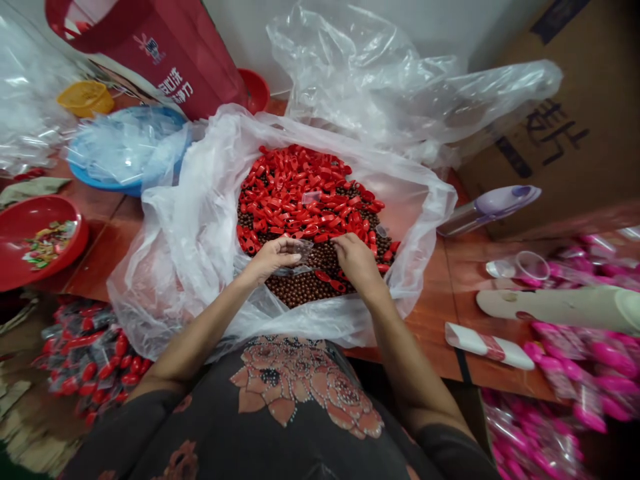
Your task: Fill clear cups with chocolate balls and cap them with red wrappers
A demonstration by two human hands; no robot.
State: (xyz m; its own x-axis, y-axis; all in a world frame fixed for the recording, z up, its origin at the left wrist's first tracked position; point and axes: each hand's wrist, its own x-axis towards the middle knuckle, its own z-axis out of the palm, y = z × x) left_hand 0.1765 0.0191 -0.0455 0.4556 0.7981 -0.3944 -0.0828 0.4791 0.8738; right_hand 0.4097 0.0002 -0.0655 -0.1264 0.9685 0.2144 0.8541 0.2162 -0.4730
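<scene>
Both hands are over a large translucent plastic bag (195,180) lying open in front of me. Inside it is a heap of small red plastic pieces (300,193) on a bed of round brown beads (295,290). My left hand (275,257) pinches a small clear plastic piece (301,252), which looks like a little clear bag. My right hand (356,260) is just to its right, fingers bent down at the near edge of the red heap. Its fingertips are pressed close together, and I cannot make out what they hold.
A blue basin (105,183) of clear plastic pieces and a red bowl (75,250) are at left. Behind stands a dark red bag (200,67). At right are a cardboard box (565,180), a purple-lidded bottle (500,203) and pink packed items (610,360). Red packed items (95,353) lie lower left.
</scene>
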